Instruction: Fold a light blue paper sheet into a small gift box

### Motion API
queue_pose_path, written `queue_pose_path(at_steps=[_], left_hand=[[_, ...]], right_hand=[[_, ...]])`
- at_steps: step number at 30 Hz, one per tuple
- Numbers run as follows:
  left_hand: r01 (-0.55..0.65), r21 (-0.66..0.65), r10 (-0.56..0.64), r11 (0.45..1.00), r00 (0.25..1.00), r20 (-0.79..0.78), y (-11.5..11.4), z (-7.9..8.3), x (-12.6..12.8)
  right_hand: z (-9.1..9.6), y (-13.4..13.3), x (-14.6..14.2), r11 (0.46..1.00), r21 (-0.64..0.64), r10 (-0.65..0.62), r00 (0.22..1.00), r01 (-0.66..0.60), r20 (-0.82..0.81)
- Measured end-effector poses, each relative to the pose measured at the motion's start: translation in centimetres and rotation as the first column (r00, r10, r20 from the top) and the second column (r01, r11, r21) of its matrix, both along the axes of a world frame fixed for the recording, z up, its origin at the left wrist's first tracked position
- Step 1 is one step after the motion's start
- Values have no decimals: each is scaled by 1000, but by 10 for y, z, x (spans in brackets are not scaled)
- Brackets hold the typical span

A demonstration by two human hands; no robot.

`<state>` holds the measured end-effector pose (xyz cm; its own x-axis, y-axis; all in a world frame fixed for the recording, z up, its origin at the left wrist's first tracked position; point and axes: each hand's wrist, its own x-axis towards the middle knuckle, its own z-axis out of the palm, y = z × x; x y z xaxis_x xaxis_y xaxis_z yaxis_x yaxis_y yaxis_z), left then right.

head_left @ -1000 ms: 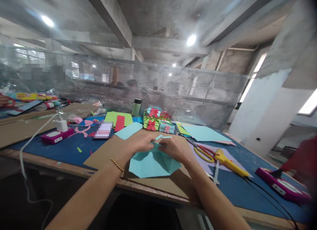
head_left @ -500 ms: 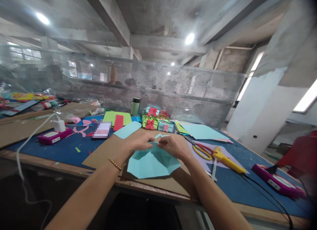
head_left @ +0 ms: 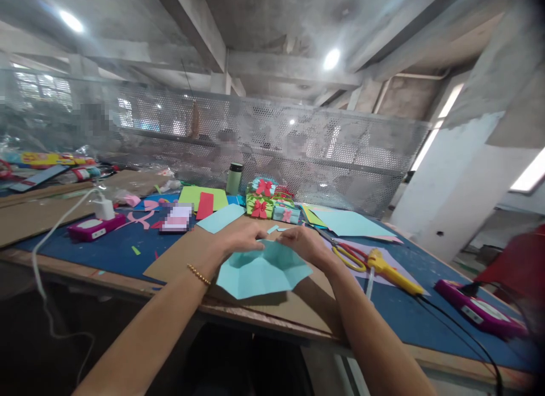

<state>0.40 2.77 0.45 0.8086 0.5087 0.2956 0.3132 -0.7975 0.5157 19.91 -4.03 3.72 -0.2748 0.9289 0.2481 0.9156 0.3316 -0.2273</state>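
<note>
Both my hands pinch the far edge of a light blue creased paper sheet [head_left: 260,272], which is lifted a little off the brown cardboard [head_left: 183,254]. My left hand [head_left: 238,237], with a bead bracelet at the wrist, grips the sheet's left side with closed fingers. My right hand [head_left: 304,242] grips its right side, fingers curled. The near edge of the sheet hangs toward me and casts a shadow on the cardboard.
Small paper gift boxes with bows [head_left: 268,204] stand behind my hands beside a green cup [head_left: 234,178]. Scissors [head_left: 347,254] and a yellow glue gun [head_left: 389,269] lie at the right. Pink devices [head_left: 96,226] [head_left: 479,311] with cables sit at both sides. Coloured paper sheets [head_left: 347,222] lie on the blue mat.
The blue sheet has been raised off the cardboard and its near edge now tilts up; both hands stayed on its far edge.
</note>
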Motion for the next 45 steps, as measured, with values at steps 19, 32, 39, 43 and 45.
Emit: queue_pose_path(at_steps=[19,32,39,43,45], left_hand=[[30,-71,-33,997,999,-37,-6,1,5],[-94,1,94,996,995,-38,-7,3,3],[-65,-11,65,998,997,-51,-7,4,3],[-95,-4,95,995,994,-49,-9,5,2],[-105,2,105,994,993,-45,-11,6,2]], right_hand=[[-12,9,1,997,-23,72,995,-71,71],[-3,-1,0,997,-23,-61,960,69,274],[-4,0,0,998,-8,-58,959,63,279],[-4,1,3,999,-37,-8,968,18,250],[-4,1,3,999,-51,15,978,-5,208]])
